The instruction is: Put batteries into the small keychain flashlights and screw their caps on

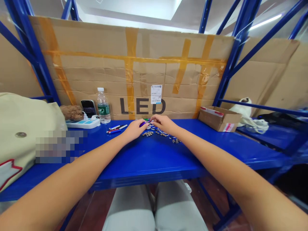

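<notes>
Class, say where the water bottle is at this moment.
In the head view, the water bottle stands left of the left hand, toward the back of the blue table, beside the power strip, in front of the cardboard.

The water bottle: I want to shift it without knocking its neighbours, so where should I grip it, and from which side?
Probably around the labelled middle of the water bottle, from its right: it stands upright and its round body should suit a wrapped hand. The power strip crowds its left, cardboard stands behind; stay above the pens in front.
</notes>
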The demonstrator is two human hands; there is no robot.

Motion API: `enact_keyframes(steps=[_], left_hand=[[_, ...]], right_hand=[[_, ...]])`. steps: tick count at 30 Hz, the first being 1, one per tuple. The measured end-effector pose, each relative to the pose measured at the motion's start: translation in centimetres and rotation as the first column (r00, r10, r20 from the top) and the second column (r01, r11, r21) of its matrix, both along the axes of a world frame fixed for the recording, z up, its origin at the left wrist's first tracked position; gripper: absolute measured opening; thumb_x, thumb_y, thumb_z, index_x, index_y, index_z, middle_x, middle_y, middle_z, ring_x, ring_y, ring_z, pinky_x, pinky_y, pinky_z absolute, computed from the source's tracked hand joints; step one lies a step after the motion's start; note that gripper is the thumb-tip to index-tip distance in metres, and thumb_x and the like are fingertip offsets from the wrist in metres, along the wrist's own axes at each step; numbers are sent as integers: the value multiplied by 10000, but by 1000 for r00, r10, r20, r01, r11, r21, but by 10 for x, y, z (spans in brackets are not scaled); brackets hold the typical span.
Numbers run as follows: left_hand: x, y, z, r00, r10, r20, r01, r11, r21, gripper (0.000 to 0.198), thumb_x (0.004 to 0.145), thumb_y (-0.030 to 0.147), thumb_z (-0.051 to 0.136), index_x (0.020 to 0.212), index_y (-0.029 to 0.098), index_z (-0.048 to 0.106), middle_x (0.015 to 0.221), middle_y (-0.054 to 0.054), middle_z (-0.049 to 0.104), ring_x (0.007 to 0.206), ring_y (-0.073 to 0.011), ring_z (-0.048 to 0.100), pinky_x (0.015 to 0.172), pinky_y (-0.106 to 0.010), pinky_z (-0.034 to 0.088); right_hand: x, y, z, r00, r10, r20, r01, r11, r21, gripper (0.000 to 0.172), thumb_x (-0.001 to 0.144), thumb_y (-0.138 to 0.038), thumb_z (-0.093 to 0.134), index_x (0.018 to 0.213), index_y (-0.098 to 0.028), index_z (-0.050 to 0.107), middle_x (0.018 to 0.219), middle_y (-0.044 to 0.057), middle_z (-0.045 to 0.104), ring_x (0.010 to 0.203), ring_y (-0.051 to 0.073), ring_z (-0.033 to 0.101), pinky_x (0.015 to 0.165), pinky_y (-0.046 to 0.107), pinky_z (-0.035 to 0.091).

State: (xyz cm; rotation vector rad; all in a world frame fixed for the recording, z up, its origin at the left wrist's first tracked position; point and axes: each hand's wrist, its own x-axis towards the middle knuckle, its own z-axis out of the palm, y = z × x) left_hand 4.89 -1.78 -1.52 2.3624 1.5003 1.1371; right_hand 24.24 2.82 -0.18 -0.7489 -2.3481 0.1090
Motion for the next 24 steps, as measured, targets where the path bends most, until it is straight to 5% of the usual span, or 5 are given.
enact_keyframes(steps=[4, 11, 18, 24], left_hand=[[0, 5, 5, 998, 32, 53, -29, 999, -43, 287, 871, 415, 460, 780, 171, 581, 706, -3, 594, 709, -177, 545, 631, -275, 388], [20, -11, -2, 986, -22, 168, 24, 1000, -10, 205, 866, 352, 460, 791, 186, 552, 724, 6, 603, 696, -157, 540, 656, -262, 420], [22, -38, -9, 980, -159, 120, 165, 985, -43, 144, 857, 254, 479, 771, 200, 581, 644, 20, 632, 556, -110, 555, 555, -202, 429], [11, -36, -17, 921, -385, 57, 388, 920, -56, 147, 878, 295, 488, 797, 227, 590, 588, 11, 648, 492, -104, 568, 517, -190, 427]], right_hand=[[-5, -1, 1, 980, -128, 151, 113, 988, 105, 322, 933, -407, 482, 1143, -175, 559, 949, 68, 688, 800, 180, 605, 659, 259, 372], [-1, -17, -10, 895, -277, 348, 190, 946, 263, 304, 975, -372, 358, 1022, -135, 541, 905, 131, 687, 799, 233, 619, 653, 302, 348], [10, -36, -22, 927, -36, 374, -49, 975, 215, 272, 928, -373, 359, 884, -163, 527, 727, 77, 643, 634, 197, 551, 621, 311, 339], [8, -41, -33, 923, 120, 365, -195, 965, 176, 282, 881, -455, 448, 759, -208, 507, 579, 17, 584, 503, 162, 469, 530, 306, 259]])
